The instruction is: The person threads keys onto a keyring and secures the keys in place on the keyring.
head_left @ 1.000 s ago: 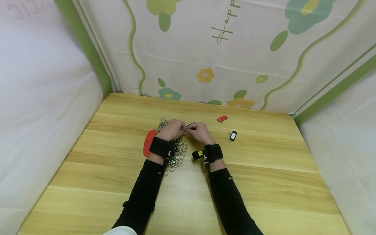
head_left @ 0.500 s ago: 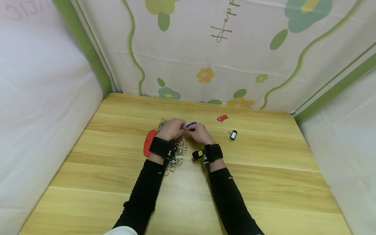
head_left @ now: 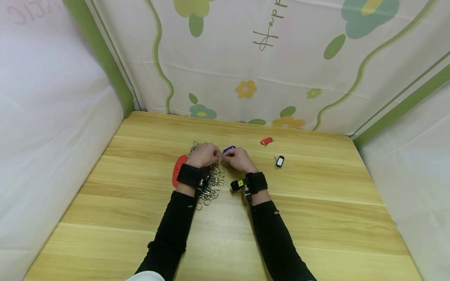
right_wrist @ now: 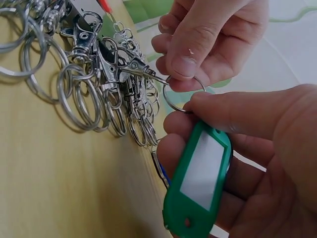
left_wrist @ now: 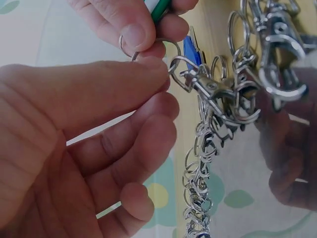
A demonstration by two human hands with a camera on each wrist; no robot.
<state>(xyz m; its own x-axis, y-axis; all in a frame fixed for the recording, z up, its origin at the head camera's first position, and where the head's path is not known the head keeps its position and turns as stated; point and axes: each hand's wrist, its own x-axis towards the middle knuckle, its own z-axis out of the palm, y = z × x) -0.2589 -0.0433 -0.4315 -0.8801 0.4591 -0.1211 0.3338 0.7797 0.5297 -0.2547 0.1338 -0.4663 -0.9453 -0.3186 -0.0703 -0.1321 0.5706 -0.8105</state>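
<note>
My left hand (head_left: 203,156) pinches a split ring (right_wrist: 165,97) between thumb and index finger. The ring hangs on the swivel end of a silver snap hook (left_wrist: 210,89), which is among many on a rack. My right hand (head_left: 240,160) holds a green key tag (right_wrist: 200,173) with a white label. The right thumb presses where the tag meets the ring, fingers curled behind it. Both sets of fingertips nearly meet at the ring. Whether the tag is threaded on it, I cannot tell.
Rows of hooks with rings (head_left: 215,183) line the rack, partly under my left forearm. A red curved piece (head_left: 178,171) lies to its left. A blue tag (head_left: 229,149) lies just beyond my hands. A red tag (head_left: 266,141) and a black tag (head_left: 279,161) lie to the right.
Both hands stay almost in place, with slight fingertip shifts at the ring. My left hand has drawn back a little to the left, and more of the blue tag shows than one second ago.
</note>
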